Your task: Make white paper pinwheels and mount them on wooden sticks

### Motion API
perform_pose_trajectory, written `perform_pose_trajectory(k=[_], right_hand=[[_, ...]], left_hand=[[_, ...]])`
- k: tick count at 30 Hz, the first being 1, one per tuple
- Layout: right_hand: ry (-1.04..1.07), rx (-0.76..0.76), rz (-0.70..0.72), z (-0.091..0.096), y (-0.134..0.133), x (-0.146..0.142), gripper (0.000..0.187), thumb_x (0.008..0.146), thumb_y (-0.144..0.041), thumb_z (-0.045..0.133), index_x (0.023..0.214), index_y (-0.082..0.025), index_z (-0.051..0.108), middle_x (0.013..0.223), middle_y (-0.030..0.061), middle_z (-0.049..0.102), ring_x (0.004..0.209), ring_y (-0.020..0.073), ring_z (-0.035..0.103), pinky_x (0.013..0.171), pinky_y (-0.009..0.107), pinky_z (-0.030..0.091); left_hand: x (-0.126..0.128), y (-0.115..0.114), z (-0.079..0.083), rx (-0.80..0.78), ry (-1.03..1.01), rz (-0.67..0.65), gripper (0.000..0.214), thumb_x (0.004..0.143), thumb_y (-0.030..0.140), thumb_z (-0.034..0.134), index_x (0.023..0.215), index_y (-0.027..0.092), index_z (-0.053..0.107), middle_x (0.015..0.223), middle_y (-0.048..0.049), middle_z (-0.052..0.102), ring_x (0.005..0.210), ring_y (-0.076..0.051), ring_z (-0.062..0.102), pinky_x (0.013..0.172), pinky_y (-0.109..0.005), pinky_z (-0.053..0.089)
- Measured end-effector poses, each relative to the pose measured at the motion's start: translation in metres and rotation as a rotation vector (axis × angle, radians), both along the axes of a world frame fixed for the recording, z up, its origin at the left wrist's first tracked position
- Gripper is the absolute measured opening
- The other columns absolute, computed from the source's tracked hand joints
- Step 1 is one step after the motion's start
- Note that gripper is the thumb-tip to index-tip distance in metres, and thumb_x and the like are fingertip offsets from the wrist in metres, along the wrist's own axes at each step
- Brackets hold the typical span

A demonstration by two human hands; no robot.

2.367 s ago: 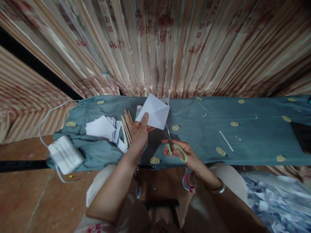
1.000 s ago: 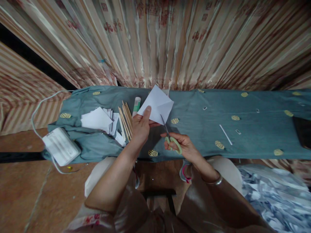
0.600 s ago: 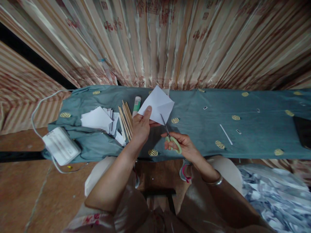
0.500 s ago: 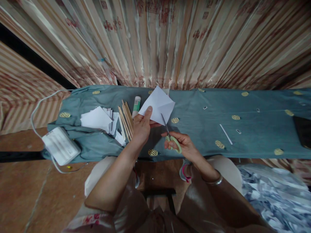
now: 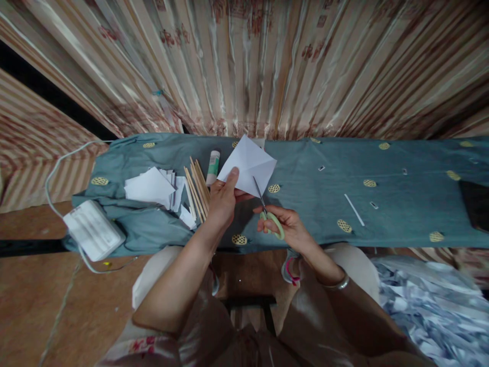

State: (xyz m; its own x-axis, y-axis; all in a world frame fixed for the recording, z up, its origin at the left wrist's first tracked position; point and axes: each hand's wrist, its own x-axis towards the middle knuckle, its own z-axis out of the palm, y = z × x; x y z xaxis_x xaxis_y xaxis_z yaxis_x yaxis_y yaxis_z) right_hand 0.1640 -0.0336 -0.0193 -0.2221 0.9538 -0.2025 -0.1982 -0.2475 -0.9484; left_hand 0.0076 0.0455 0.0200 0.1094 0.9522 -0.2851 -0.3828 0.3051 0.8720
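A white paper (image 5: 255, 164) is held over the desk (image 5: 305, 204), pinched between thumb and fingers of the left hand (image 5: 223, 200). The right hand's (image 5: 284, 224) fingers curl around the scissors (image 5: 265, 208), blades overlapping its near corner.

The light is dim and muted, with dark upper right and lower edges. Pale sheen streaks the folds of the curtain (image 5: 244, 76), while the white paper (image 5: 249, 164) is among the brightest spots. A soft shadow darkens the counter (image 5: 305, 173) below it. Wide-angle distortion stretches the borders; print on the white box (image 5: 94, 229) is blurred, the scraps (image 5: 431, 311) smeary.
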Motion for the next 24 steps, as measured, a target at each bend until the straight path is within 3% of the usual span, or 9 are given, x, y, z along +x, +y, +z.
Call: perform_pose_trajectory(k=[9,24], right_hand=[[0.005,0.003,-0.007,0.0006,0.0006,-0.0002,0.044,0.07,-0.053,0.081,0.098,-0.021,0.074,0.066,-0.0019,0.067,0.057,0.0093,0.057,0.056,0.022,0.049],[-0.011,0.008,-0.027,0.0033,0.0013,-0.0005,0.044,0.069,-0.054,0.081,0.096,-0.02,0.073,0.066,-0.0025,0.065,0.055,0.0082,0.057,0.054,0.021,0.047]], left_hand=[[0.0003,0.0015,-0.003,-0.019,0.003,-0.008,0.042,0.08,0.047,0.07,0.104,0.013,0.07,0.071,-0.0078,0.072,0.066,-0.02,0.071,0.068,-0.033,0.061],[0.0041,0.0008,-0.0054,-0.003,-0.022,0.001,0.042,0.076,0.05,0.075,0.1,0.016,0.065,0.067,-0.0025,0.072,0.065,-0.019,0.072,0.059,-0.026,0.058]])
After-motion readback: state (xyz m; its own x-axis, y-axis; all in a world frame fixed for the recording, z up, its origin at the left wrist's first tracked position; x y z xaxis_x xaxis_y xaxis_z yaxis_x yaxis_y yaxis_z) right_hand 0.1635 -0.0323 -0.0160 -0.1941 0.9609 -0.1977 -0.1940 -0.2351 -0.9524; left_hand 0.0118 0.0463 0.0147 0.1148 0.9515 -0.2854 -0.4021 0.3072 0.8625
